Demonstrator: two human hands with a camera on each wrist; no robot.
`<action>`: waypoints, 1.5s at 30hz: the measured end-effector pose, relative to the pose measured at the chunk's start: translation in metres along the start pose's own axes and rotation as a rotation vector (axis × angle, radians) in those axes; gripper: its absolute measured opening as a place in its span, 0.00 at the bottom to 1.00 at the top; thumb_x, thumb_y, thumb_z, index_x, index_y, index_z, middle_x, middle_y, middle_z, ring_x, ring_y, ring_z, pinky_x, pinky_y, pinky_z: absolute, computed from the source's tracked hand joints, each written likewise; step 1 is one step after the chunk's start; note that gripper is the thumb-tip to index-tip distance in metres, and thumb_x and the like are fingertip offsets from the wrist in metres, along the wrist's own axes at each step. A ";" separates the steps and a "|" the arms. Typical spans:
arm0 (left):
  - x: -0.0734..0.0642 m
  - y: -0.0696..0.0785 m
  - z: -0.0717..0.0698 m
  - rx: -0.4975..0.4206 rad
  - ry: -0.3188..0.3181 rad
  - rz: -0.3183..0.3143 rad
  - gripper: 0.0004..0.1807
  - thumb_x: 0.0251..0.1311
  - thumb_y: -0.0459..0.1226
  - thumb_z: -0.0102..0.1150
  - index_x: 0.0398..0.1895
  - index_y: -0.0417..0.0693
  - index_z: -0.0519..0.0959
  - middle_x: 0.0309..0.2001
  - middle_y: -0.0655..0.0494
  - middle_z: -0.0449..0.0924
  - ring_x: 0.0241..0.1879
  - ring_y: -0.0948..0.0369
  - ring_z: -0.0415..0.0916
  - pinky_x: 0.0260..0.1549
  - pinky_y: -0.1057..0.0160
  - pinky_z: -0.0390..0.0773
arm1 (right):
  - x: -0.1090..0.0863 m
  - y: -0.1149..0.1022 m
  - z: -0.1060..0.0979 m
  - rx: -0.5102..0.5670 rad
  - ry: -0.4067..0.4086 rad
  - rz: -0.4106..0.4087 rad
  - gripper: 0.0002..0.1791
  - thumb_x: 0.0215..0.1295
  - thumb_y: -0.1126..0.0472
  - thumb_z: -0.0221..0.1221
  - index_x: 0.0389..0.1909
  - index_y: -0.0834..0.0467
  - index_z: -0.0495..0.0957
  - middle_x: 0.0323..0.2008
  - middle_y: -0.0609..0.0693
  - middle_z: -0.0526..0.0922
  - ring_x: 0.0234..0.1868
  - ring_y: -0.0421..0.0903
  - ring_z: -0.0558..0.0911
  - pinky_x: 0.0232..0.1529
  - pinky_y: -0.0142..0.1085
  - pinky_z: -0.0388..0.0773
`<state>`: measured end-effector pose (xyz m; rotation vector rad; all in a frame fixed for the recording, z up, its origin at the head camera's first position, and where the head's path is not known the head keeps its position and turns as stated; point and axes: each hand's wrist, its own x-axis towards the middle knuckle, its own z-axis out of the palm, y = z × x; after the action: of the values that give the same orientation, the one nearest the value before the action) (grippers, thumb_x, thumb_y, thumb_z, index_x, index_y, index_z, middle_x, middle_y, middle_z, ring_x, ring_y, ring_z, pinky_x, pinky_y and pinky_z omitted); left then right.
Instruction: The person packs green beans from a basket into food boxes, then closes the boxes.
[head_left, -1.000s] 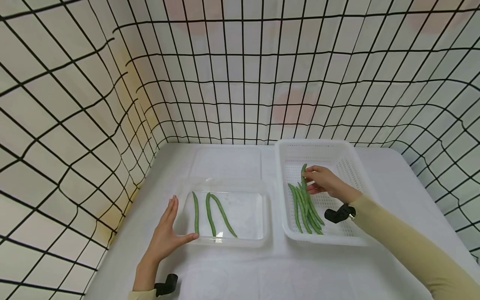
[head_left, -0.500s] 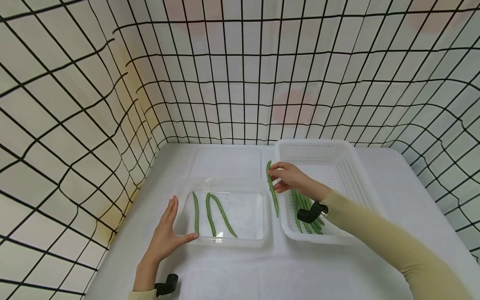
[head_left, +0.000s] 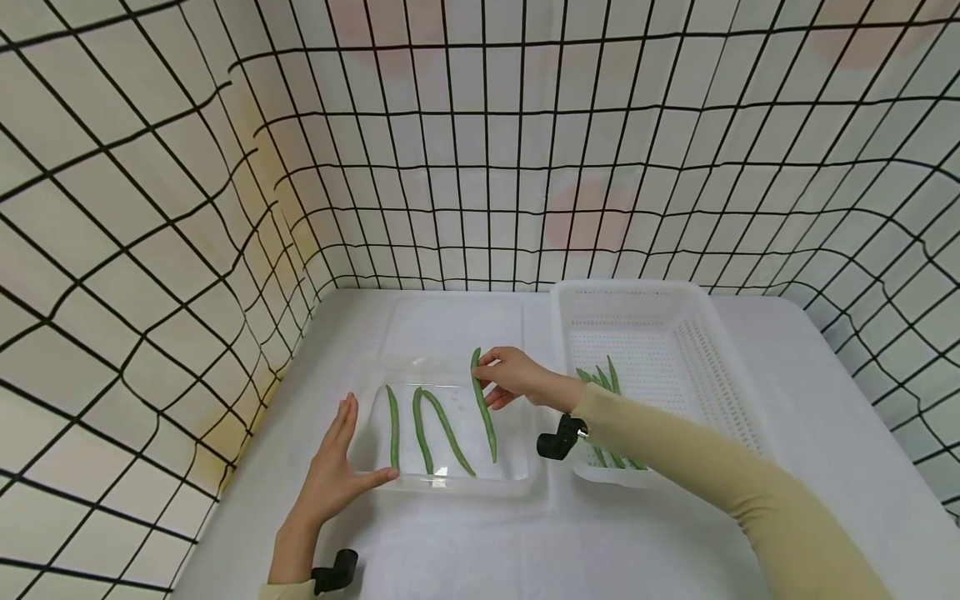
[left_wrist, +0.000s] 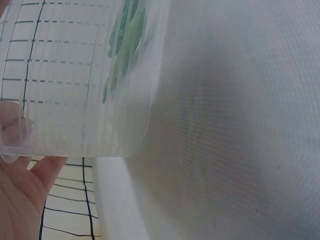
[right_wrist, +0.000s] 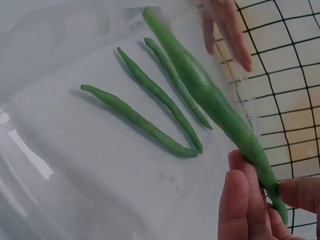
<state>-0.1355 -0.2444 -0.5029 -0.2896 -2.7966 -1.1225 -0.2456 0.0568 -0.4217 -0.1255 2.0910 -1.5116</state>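
Note:
My right hand (head_left: 507, 377) pinches a green bean (head_left: 483, 408) near its upper end, over the right part of a clear plastic container (head_left: 534, 433). In the right wrist view the held bean (right_wrist: 210, 100) slants between thumb and fingertips, above the beans in the container. Inside lie three beans: one alone at the left (head_left: 393, 429), and two (head_left: 447, 429) whose upper ends meet. My left hand (head_left: 330, 467) rests at the container's left front corner, fingers straight along the side and thumb at the front rim. The left wrist view shows the container wall (left_wrist: 65, 120) against that hand.
A white perforated basket (head_left: 723, 392) stands to the right with several more beans (head_left: 613, 375), partly hidden by my right sleeve. Black wire grid (head_left: 487, 167) encloses the back and sides. White cloth (head_left: 480, 550) covers the table.
My right hand has lifted one bean out of the basket and carried it left, over the clear container. The left hand has stayed in place.

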 end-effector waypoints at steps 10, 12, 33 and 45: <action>0.001 0.000 0.000 0.003 0.004 0.014 0.70 0.34 0.59 0.76 0.76 0.57 0.39 0.75 0.52 0.38 0.72 0.48 0.38 0.58 0.34 0.53 | -0.005 0.006 0.007 -0.032 -0.068 0.032 0.17 0.73 0.61 0.48 0.56 0.68 0.67 0.41 0.64 0.81 0.32 0.56 0.85 0.30 0.42 0.82; 0.001 0.000 0.000 0.009 0.005 0.014 0.70 0.33 0.59 0.76 0.76 0.57 0.39 0.75 0.51 0.38 0.72 0.48 0.38 0.58 0.34 0.53 | -0.007 0.006 0.004 -0.037 -0.080 0.027 0.18 0.73 0.61 0.48 0.56 0.68 0.67 0.42 0.64 0.81 0.33 0.56 0.85 0.31 0.43 0.81; 0.002 0.003 -0.001 -0.012 -0.001 0.014 0.69 0.34 0.59 0.75 0.76 0.57 0.39 0.75 0.51 0.39 0.72 0.48 0.38 0.58 0.33 0.52 | -0.047 0.033 -0.118 -0.005 0.109 -0.003 0.26 0.72 0.54 0.50 0.60 0.71 0.66 0.47 0.65 0.77 0.38 0.50 0.83 0.40 0.42 0.80; 0.001 0.000 0.000 -0.013 0.003 0.005 0.70 0.33 0.58 0.76 0.76 0.58 0.39 0.75 0.52 0.38 0.72 0.47 0.38 0.57 0.32 0.53 | -0.070 0.098 -0.181 -0.049 0.145 0.198 0.33 0.73 0.55 0.49 0.66 0.76 0.53 0.55 0.72 0.71 0.43 0.55 0.82 0.42 0.44 0.79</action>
<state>-0.1368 -0.2444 -0.5022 -0.2958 -2.7853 -1.1390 -0.2503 0.2727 -0.4449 0.1737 2.1820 -1.3882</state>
